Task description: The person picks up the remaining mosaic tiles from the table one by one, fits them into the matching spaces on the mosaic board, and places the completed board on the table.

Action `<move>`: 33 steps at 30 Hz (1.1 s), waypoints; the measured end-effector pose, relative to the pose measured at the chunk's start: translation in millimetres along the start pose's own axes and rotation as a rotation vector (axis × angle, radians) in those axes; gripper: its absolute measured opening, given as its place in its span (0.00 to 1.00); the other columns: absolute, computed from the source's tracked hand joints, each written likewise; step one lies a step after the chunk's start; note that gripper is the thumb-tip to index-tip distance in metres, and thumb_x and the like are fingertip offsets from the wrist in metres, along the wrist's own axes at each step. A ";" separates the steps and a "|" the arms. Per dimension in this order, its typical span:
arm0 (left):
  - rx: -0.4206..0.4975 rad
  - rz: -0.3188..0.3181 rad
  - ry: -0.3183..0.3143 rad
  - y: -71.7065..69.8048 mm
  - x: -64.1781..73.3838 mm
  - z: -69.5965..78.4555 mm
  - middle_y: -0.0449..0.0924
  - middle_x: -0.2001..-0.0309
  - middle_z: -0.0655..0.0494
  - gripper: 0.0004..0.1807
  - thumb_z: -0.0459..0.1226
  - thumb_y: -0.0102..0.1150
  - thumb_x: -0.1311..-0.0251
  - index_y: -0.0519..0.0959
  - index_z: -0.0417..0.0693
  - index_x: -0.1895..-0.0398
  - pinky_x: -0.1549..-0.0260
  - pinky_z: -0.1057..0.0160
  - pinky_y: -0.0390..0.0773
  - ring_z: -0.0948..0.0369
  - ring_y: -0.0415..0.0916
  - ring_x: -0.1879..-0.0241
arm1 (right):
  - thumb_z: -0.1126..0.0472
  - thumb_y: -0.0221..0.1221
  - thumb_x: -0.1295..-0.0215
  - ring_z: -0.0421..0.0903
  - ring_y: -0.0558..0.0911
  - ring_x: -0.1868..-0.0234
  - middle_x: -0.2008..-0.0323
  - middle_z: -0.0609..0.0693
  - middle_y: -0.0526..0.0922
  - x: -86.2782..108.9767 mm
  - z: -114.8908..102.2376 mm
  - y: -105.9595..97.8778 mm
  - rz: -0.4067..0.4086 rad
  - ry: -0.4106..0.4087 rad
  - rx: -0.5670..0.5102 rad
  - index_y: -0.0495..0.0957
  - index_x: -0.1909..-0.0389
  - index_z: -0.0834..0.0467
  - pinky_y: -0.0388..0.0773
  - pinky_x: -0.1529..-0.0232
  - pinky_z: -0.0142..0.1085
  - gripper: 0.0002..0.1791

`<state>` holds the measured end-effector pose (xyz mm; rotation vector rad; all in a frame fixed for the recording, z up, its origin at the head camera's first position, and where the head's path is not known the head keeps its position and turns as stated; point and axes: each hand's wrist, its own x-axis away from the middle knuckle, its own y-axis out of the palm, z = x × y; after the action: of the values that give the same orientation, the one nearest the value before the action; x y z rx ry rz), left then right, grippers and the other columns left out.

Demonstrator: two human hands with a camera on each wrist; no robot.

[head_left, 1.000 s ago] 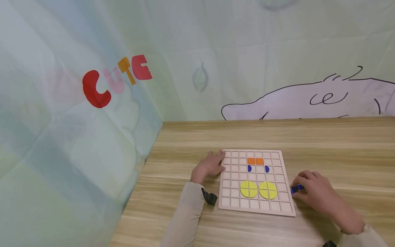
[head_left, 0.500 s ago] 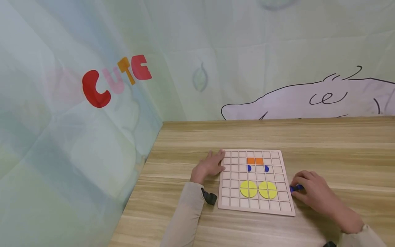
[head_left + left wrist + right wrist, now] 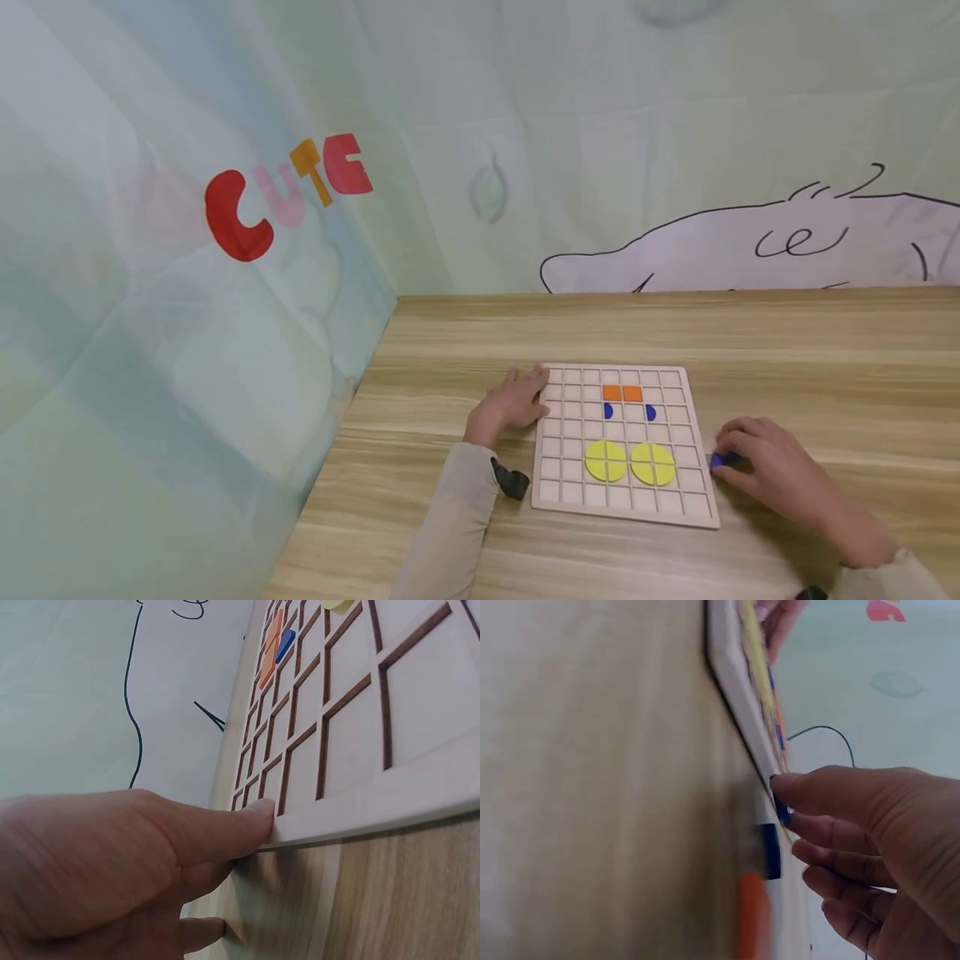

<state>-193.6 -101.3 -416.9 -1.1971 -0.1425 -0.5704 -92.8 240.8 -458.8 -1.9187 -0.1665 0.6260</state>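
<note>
A pale wooden grid board point(image 3: 551, 450) lies on the table. My left hand point(image 3: 504, 406) steadies its left side; in the left wrist view the thumb point(image 3: 251, 821) rests on the rim near a corner. Just off the board's right edge, my right hand point(image 3: 772, 471) pinches a small blue piece point(image 3: 781, 810) between thumb and fingers. On the board are two orange squares point(image 3: 622, 392) side by side, a left blue half-circle point(image 3: 608, 411) and a right one point(image 3: 650, 412) below them, and two yellow discs point(image 3: 615, 452) made of quarter pieces.
In the right wrist view, another blue piece point(image 3: 771, 853) and an orange piece point(image 3: 754, 915) lie on the table beneath my right hand. Behind the wood-grain table point(image 3: 450, 333) hangs a printed cloth point(image 3: 450, 125), with more cloth along the left side.
My right hand stays by the board's right edge, its fingers shifting slightly about the blue piece. The left hand and the pieces on the board stay put.
</note>
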 end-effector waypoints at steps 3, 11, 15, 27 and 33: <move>0.000 -0.006 0.001 -0.1 0.3 0.5 0.40 0.23 0.59 0.35 0.43 0.48 0.30 0.49 0.54 0.24 0.34 0.31 0.44 0.46 0.33 0.24 | 0.60 0.75 0.59 0.52 0.78 0.59 0.63 0.49 0.81 -3.3 1.1 -4.8 -0.005 0.012 -0.012 0.80 0.76 0.51 0.74 0.58 0.50 0.12; -0.003 -0.004 0.008 -0.6 0.7 0.6 0.40 0.23 0.59 0.35 0.43 0.48 0.29 0.48 0.54 0.24 0.34 0.31 0.43 0.46 0.32 0.24 | 0.59 0.74 0.56 0.54 0.77 0.57 0.61 0.52 0.81 -15.0 -1.4 -10.8 -0.021 0.034 -0.067 0.80 0.73 0.52 0.73 0.55 0.53 0.11; -0.004 -0.002 0.008 -0.1 0.3 0.2 0.40 0.23 0.59 0.35 0.43 0.48 0.30 0.48 0.54 0.24 0.34 0.31 0.43 0.46 0.32 0.24 | 0.58 0.74 0.54 0.54 0.77 0.57 0.59 0.52 0.81 -22.5 -5.0 -11.1 -0.045 0.032 -0.102 0.81 0.72 0.51 0.73 0.54 0.54 0.11; -0.012 -0.001 -0.005 1.7 -0.7 0.1 0.41 0.23 0.60 0.35 0.44 0.49 0.30 0.49 0.55 0.24 0.34 0.31 0.44 0.47 0.33 0.24 | 0.58 0.71 0.49 0.52 0.78 0.54 0.57 0.50 0.81 -45.1 -13.1 5.8 -0.039 0.001 -0.163 0.81 0.69 0.50 0.76 0.52 0.52 0.08; -0.014 0.002 -0.008 2.3 -2.1 -0.6 0.40 0.23 0.61 0.35 0.43 0.49 0.30 0.48 0.56 0.24 0.34 0.31 0.44 0.47 0.32 0.24 | 0.57 0.70 0.47 0.51 0.79 0.54 0.56 0.50 0.81 -58.5 -18.5 17.8 -0.073 0.010 -0.195 0.82 0.68 0.50 0.77 0.52 0.51 0.07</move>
<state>-194.4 -100.5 -419.9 -1.2131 -0.1438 -0.5655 -136.5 195.3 -448.7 -2.0927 -0.2992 0.5676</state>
